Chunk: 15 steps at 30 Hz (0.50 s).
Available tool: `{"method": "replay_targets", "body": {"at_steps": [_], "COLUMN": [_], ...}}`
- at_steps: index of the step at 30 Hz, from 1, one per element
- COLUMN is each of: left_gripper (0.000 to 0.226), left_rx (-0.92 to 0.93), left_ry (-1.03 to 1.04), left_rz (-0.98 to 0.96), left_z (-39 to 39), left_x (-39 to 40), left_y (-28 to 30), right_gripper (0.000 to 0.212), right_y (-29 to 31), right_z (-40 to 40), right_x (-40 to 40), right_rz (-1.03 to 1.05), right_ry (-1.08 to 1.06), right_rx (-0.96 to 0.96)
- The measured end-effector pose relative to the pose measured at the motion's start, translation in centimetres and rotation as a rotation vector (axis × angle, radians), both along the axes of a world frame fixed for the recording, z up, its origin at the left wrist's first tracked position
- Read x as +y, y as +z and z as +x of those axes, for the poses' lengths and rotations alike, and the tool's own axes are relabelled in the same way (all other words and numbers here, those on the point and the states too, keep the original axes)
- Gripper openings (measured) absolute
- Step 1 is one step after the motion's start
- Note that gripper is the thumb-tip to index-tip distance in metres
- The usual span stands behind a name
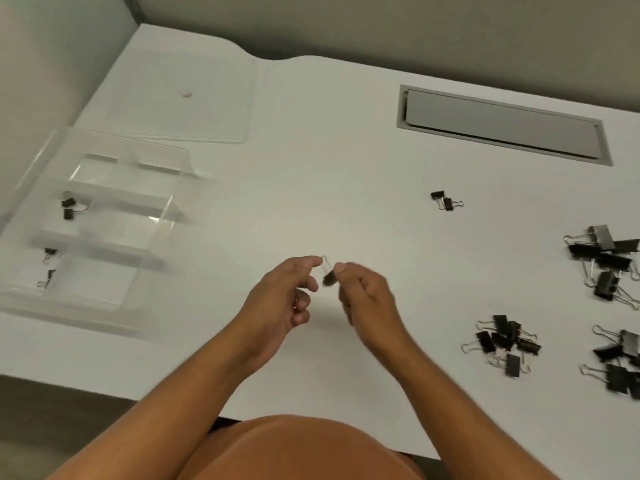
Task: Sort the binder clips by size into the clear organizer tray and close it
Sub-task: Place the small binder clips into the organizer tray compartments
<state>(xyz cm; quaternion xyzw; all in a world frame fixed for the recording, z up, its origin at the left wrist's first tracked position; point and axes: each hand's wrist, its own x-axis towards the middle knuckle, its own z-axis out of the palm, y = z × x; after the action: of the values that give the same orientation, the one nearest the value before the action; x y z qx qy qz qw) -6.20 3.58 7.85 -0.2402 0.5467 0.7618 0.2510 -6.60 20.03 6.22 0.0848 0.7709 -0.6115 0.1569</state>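
Both hands meet over the middle of the white desk [311,188], sharing one small binder clip [329,277]. Left hand [287,299] pinches the clip's wire loop between thumb and forefinger, its other fingers loosely curled; right hand [367,296] grips the black body from the other side. It looks like a hand-over, or a moment of gauging size, though blur hides which.

At nine o'clock from the hands sits the clear organizer tray [104,303], open, with its dividers running across. One compartment holds a pair of small clips [67,207], and the nearer one holds two tinier clips [48,268], so sorting has begun. Its clear lid [207,109] lies flat on the desk at eleven o'clock, set aside so the compartments stay reachable.

At two o'clock lie two small stray clips [446,200], well apart from everything. Farther right, at three o'clock, is a heap of large clips [604,261]; at four o'clock a medium pile [505,344], and beside it another large heap [620,362] cut by the frame edge. All are black with silvery wire handles.
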Motion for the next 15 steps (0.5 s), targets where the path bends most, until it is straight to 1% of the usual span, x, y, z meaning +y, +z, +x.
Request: {"method": "replay_targets", "body": {"at_steps": [2,3,6,10,13,15], "left_gripper": [0.022,0.020,0.015,0.020,0.033,0.035], "left_rx": [0.093,0.123,0.167,0.210,0.188,0.182], "left_ry": [-0.071,-0.072,0.008,0.093,0.143,0.193], "left_rz": [-0.061,-0.084,-0.154,-0.228,-0.236,-0.220], "left_z": [0.5,0.6,0.8,1.4,1.9,2.2], "left_x": [-2.7,-4.2,-9.4,-16.7,-22.1,-25.5], "left_y": [0.2,0.4,1.0,1.6,1.7,1.7], "right_gripper": [0.038,0.038,0.041,0.045,0.045,0.043], "right_y": [1.1,1.6,3.0,3.8,4.5,4.9], "right_z": [0.8,0.9,0.5,-0.4,-1.4,-2.4], "right_x": [-3.8,-5.6,-10.9,-18.1,-23.5,-26.8], "right_rz": [-0.029,-0.047,-0.038,0.083,0.150,0.191], "right_ry": [0.047,0.059,0.108,0.241,0.364,0.447], "right_rx": [-0.049,-0.082,-0.114,0.011,0.088,0.105]}}
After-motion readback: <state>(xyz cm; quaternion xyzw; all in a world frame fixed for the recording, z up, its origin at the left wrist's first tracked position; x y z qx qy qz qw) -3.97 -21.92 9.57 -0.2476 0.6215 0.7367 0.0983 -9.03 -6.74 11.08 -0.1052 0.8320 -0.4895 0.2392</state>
